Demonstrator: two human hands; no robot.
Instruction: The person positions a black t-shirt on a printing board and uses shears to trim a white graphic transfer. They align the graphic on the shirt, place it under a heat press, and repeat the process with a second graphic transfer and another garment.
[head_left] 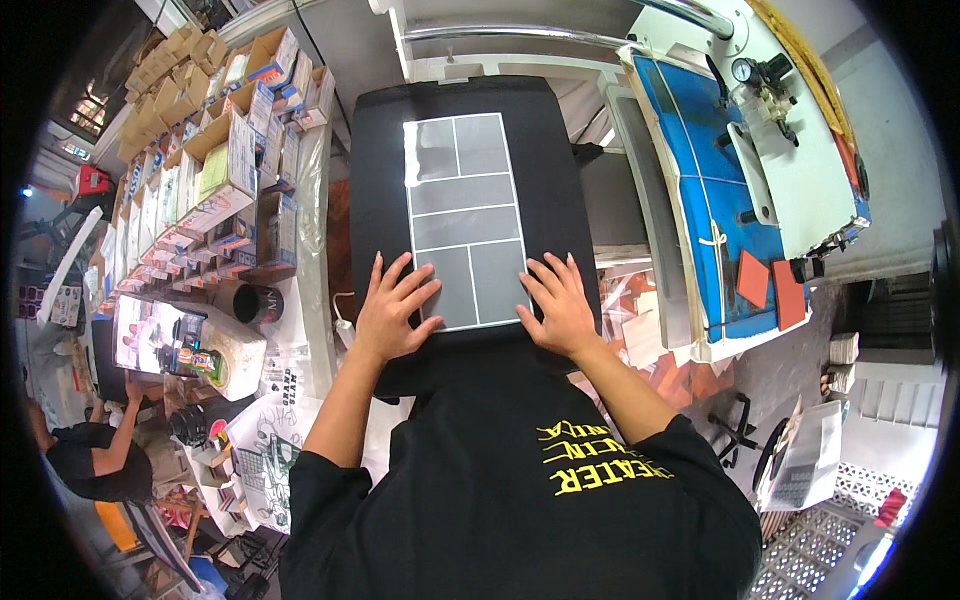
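A thin grey sheet [467,196] with a white border and white dividing lines lies flat on a black board [380,180] that looks covered in dark cloth. My left hand [398,312] rests palm down at the sheet's lower left corner, fingers spread, with its fingertips touching the edge. At the lower right edge my right hand [557,308] lies the same way, fingers apart, thumb close to the border. Neither hand grips anything. Glare whitens the upper left of the sheet.
Cardboard boxes [205,170] packed with paper crowd the left. Below them stand a dark mug [258,303] and a lit screen [150,335]. A blue-topped table [715,200] and a white machine [765,110] with a gauge are at right. Another person [100,450] works at far left.
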